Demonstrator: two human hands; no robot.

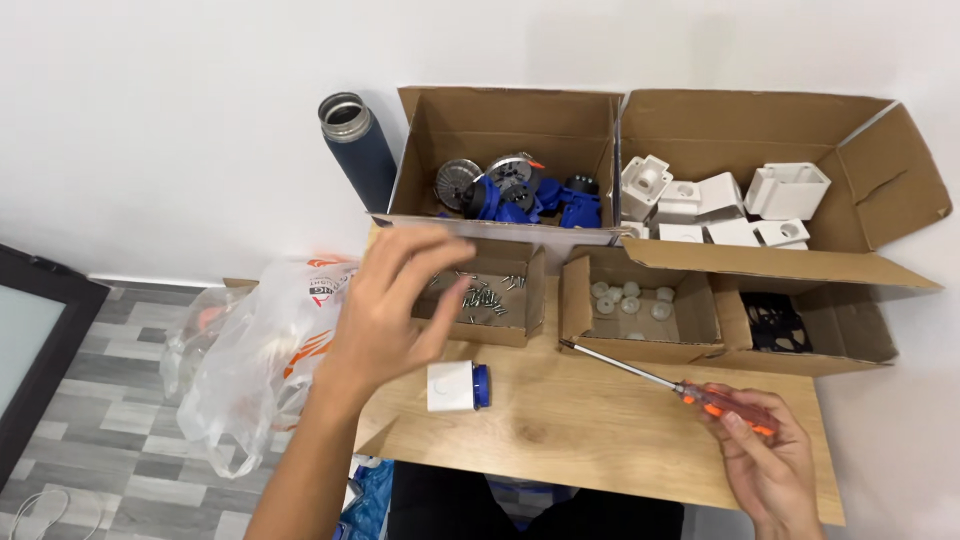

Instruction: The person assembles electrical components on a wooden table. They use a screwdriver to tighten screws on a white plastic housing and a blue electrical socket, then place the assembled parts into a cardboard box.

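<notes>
My left hand (395,300) hovers with fingers spread above the small cardboard box of screws (487,293), holding nothing that I can see. Just below it on the wooden table (590,420) lies a white block with a blue cap (457,386). My right hand (765,455) grips the orange handle of a screwdriver (690,390) at the table's right front, its metal shaft pointing up-left toward a small box of white round parts (632,300).
Two large open cartons stand at the back: one with blue and metal parts (515,190), one with white plastic housings (730,205). A small box holds black pieces (775,322). A dark steel bottle (357,150) stands back left. A plastic bag (265,350) hangs off the left edge.
</notes>
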